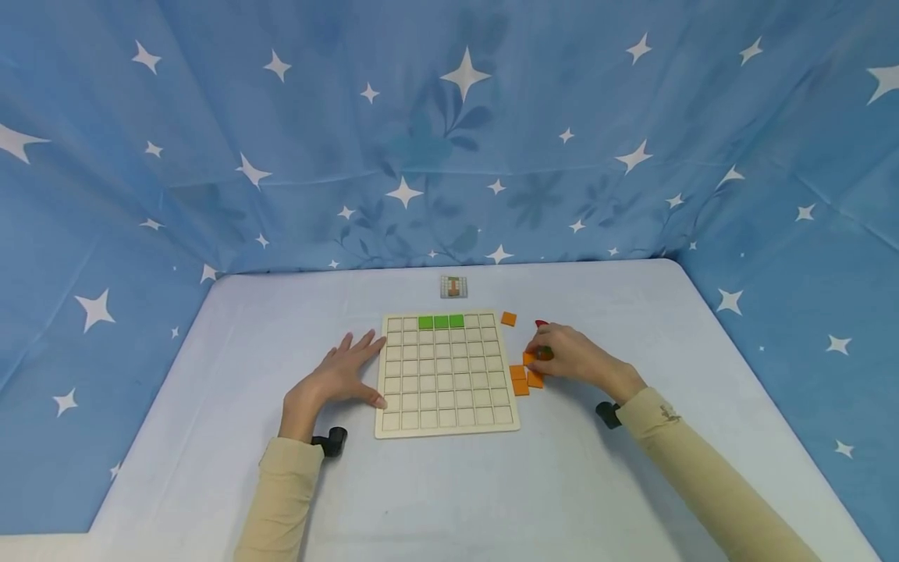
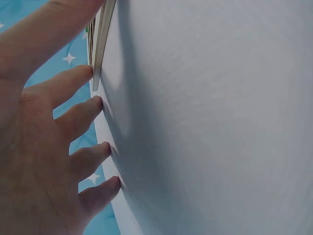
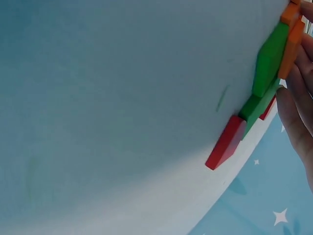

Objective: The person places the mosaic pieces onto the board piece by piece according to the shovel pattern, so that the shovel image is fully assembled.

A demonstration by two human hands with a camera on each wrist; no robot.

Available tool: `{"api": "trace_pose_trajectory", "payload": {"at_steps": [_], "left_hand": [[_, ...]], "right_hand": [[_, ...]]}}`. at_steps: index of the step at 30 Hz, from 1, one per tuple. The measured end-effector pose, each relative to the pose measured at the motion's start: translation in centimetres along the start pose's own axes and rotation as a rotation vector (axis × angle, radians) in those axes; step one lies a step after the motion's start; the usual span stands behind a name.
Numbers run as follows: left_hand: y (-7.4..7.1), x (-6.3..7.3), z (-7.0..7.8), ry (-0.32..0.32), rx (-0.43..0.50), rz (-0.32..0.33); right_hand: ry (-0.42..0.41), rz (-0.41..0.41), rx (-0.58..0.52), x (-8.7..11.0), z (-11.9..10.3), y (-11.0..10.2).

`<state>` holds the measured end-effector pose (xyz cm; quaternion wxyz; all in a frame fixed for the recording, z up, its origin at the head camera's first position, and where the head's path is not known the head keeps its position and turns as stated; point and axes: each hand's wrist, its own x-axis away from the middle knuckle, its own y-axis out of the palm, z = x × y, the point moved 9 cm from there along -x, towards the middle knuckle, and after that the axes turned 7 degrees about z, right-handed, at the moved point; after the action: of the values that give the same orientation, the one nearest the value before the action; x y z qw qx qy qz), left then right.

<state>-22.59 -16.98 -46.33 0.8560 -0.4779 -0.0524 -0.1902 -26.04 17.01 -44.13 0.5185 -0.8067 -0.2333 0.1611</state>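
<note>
A pale square grid board (image 1: 445, 378) lies on the table with three green tiles (image 1: 441, 321) in its far row. My left hand (image 1: 342, 373) is spread along the board's left edge, index fingertip and thumb touching it. In the left wrist view, the other fingertips (image 2: 105, 147) rest on the table beside the board. Right of the board, my right hand (image 1: 567, 355) pinches an orange tile (image 1: 529, 358) between thumb and fingers, low over a group of orange tiles (image 1: 518, 380). Green tiles (image 3: 270, 58) lie partly under this hand, with a red tile (image 3: 226, 142) alongside.
A small patterned card (image 1: 453, 286) lies behind the board. One separate orange tile (image 1: 509, 318) sits just off the board's far right corner. A blue star-printed curtain (image 1: 421, 156) hangs behind and beside the white table (image 1: 435, 499).
</note>
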Motion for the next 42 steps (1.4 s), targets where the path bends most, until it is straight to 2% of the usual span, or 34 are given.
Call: {"api": "trace_pose_trajectory", "payload": {"at_steps": [6,16,24,36,42], "left_hand": [[0.0,0.0,0.2,0.004,-0.002,0.005],[0.1,0.1,-0.1,0.006,-0.006,-0.001],[0.2,0.0,-0.2,0.005,0.004,-0.004],[0.1,-0.1,-0.2,0.012,-0.002,0.000],[0.0,-0.1,-0.1,0.015,0.002,0.002]], "right_hand": [[0.003,0.016,-0.006,0.0,0.1,-0.6],[0.032,0.042,-0.096,-0.4,-0.2,-1.4],[-0.026,0.082,-0.133,-1.2,-0.9,-1.8],[0.001,0.059,-0.169,-2.9,-1.3,-1.3],[-0.016,0.071,-0.170,-3.9,-1.9,-1.1]]}}
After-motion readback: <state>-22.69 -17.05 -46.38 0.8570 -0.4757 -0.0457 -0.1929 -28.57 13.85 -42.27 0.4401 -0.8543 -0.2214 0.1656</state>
